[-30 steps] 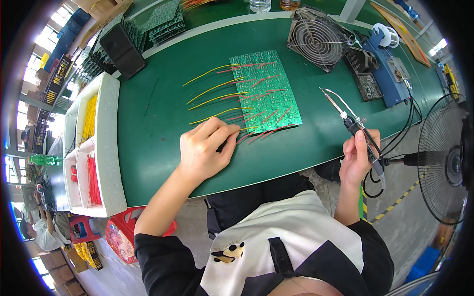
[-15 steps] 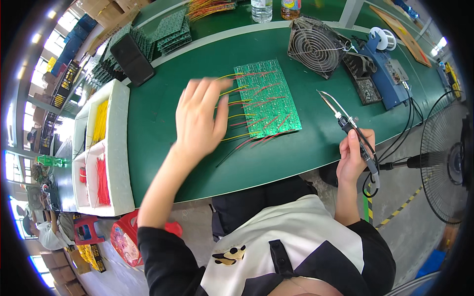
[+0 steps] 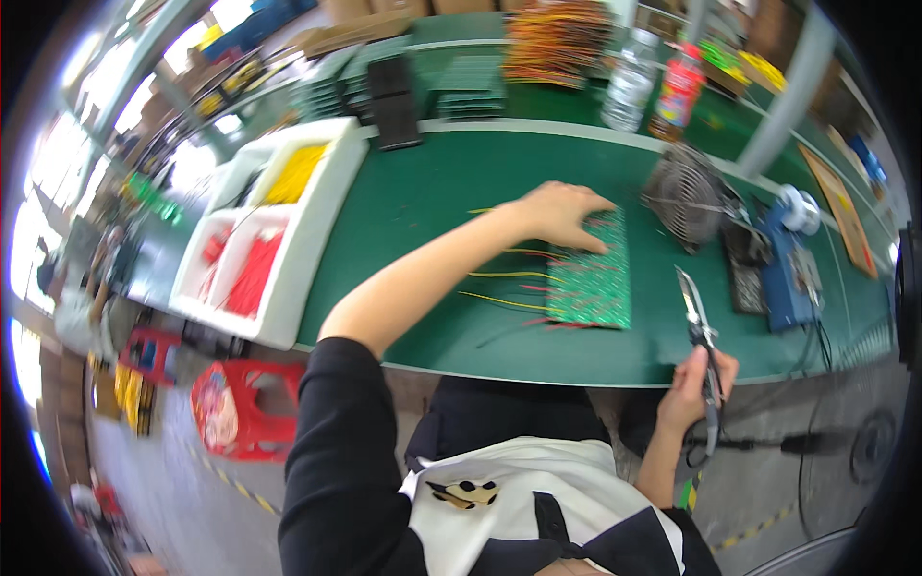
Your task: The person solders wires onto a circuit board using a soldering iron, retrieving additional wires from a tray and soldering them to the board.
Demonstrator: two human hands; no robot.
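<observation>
A green circuit board panel (image 3: 594, 286) lies on the green bench, with several yellow wires (image 3: 519, 275) trailing off its left side and red wires across it. My left hand (image 3: 559, 215) reaches over the far left part of this panel. Its thumb and fingers are apart, and I see nothing between them. Whether the fingertips touch the board, I cannot tell. To the right of the board, my right hand (image 3: 691, 386) is closed around a soldering iron (image 3: 707, 350), its tip pointing up and away from me.
At left stands a white foam box (image 3: 322, 240) holding yellow and red wires. Beyond the board are a phone (image 3: 392, 106), stacked boards (image 3: 471, 86) and two bottles (image 3: 629, 86). A small metal-grilled fan (image 3: 686, 197) and a blue soldering station (image 3: 789, 278) with a solder spool (image 3: 799, 209) occupy the right.
The whole view has shifted. My left hand has gone from beside the board's left edge to over its far end. My right hand keeps hold of the soldering iron.
</observation>
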